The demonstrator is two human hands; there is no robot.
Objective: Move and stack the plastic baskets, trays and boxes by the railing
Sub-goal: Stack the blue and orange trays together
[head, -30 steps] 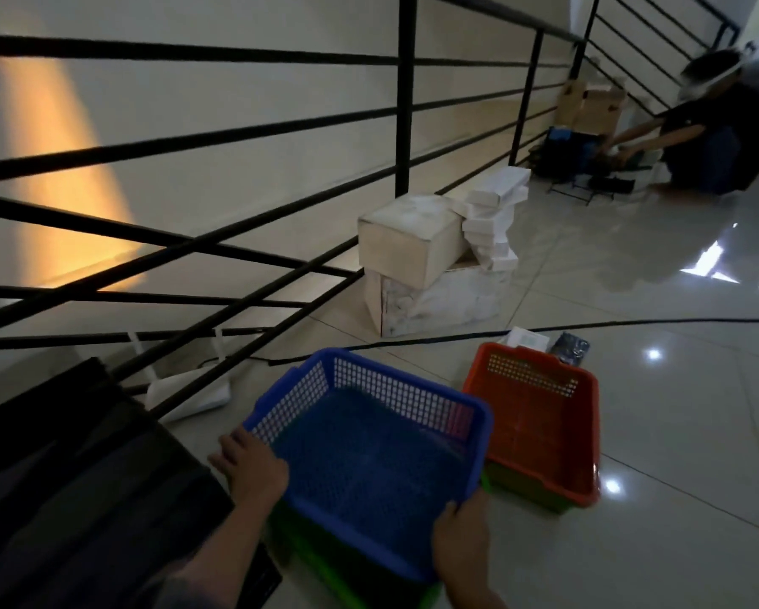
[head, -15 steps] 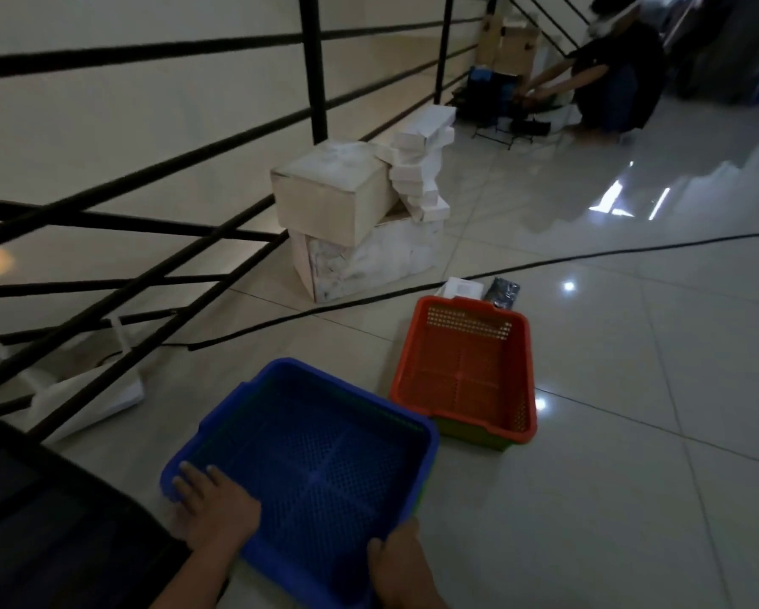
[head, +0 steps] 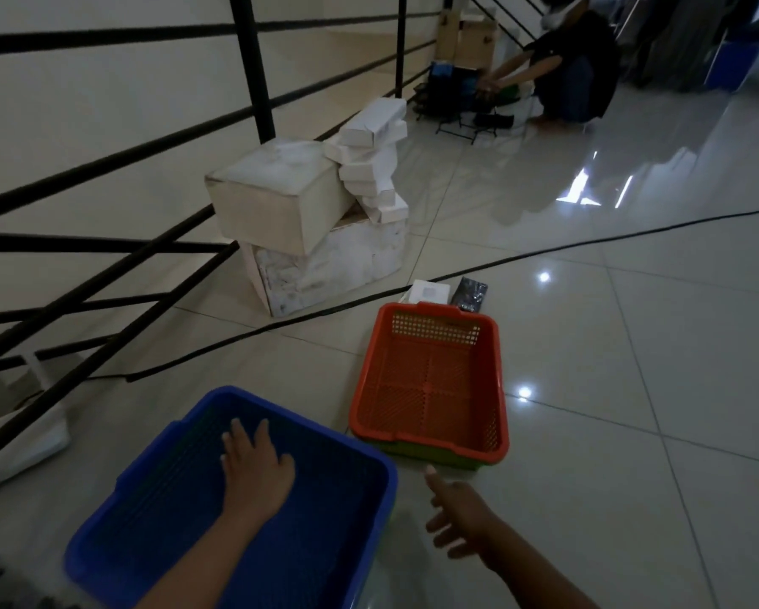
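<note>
- The tiled floor (head: 632, 389) took up most of the view, glossy and dotted with light reflections, and the black railing (head: 254, 68) ran along its left edge; the camera sat lower and nearer the floor than a second before
- The blue basket (head: 334, 446) lay on the floor at the bottom left, nested in a green one that showed only as a sliver at its right corner; a second before it was tilted up in both hands, and now it sat flat
- The orange basket (head: 430, 380) stood just beyond and to the right of the blue one, nested in a green basket (head: 435, 460) whose edge showed under its near rim; it had not moved
- Two white boxes (head: 307, 230) were stacked beside the railing, the upper one askew, with a leaning pile of small white boxes (head: 373, 156) on top at the right
- A black cable (head: 281, 329) crossed the floor between the boxes and the baskets
- A person crouched (head: 575, 76) far off by the railing, reaching into dark items
- The left hand (head: 254, 468) lay flat inside the blue basket, fingers straight and spread on the mesh bottom; earlier it gripped the left rim
- The right hand (head: 461, 507) had let go of the near rim and hovered over the floor just right of the blue basket, open, fingers loosely extended toward the orange one, holding nothing
</note>
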